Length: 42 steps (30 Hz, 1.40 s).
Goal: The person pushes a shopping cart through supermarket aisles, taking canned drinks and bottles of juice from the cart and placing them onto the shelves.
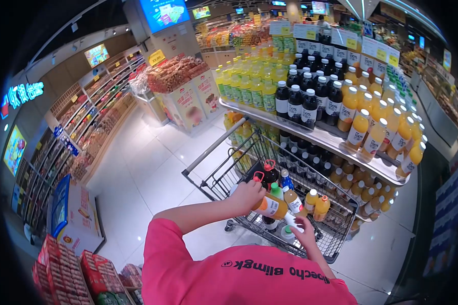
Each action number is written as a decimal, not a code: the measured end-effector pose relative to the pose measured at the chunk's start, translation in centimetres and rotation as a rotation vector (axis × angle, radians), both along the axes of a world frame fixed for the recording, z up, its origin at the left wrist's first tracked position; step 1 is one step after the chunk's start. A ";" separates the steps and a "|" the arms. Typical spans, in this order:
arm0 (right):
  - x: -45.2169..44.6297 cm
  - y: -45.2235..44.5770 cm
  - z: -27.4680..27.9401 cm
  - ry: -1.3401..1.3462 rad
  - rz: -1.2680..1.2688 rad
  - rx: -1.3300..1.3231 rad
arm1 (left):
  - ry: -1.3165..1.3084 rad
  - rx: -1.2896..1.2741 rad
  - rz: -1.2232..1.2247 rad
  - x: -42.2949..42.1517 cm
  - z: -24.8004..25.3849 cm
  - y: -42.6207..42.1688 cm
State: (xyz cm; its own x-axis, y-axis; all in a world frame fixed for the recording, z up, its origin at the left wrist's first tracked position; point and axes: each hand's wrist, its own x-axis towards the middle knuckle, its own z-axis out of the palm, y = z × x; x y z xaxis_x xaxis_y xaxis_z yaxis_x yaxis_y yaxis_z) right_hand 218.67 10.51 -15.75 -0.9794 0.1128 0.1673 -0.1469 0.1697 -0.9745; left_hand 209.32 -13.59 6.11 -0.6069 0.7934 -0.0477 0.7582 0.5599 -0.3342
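My left hand [248,196] is closed round a tilted bottle of orange juice [271,207] above the shopping cart [336,243]. At the bottle's lower right, my right hand [305,235] has its fingers apart, close to a white part; whether it touches is unclear. Inside the cart are a dark bottle with a red handle [271,174], a green-capped bottle [276,190], a blue-topped bottle [286,179] and a labelled juice bottle [293,201]. Two small orange juice bottles [316,205] stand by the cart's far side. Below my hands lies another green-capped bottle [287,233].
A tiered display shelf [336,140] beside the cart holds rows of yellow, dark and orange bottles. A bin of packaged snacks [175,73] stands ahead to the left. A chest freezer [76,216] and stacked red packs [61,272] are on the left. A person [321,23] is in the background.
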 end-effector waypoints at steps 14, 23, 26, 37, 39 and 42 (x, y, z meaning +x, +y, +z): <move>10.7 5.1 1.3 -0.364 0.600 -0.926 | -0.044 0.268 -0.785 7.8 1.8 9.4; 17.2 6.1 1.2 -0.200 0.196 -1.009 | -0.964 0.840 -0.464 10.2 -8.8 12.7; 18.4 5.8 1.2 -0.151 0.099 -0.962 | -1.648 0.746 -0.282 11.5 -12.1 13.5; 16.9 3.0 5.0 -0.072 0.016 -0.822 | -1.746 0.677 -0.202 9.8 -11.7 12.1; 16.0 2.4 5.9 -0.081 0.028 -0.805 | -1.695 0.760 -0.230 9.6 -10.8 11.3; 15.1 1.5 5.5 -0.099 0.047 -0.786 | -1.680 0.819 -0.198 9.2 -10.5 10.0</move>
State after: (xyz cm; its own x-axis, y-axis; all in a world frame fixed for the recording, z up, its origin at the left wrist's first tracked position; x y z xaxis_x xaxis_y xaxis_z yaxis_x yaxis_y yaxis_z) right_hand 233.78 12.02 -10.29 -0.9922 0.1199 -0.0327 -0.0429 -0.5778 -0.8151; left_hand 218.52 -3.55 -4.41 -0.2453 0.9686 -0.0401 0.0336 0.0499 0.9982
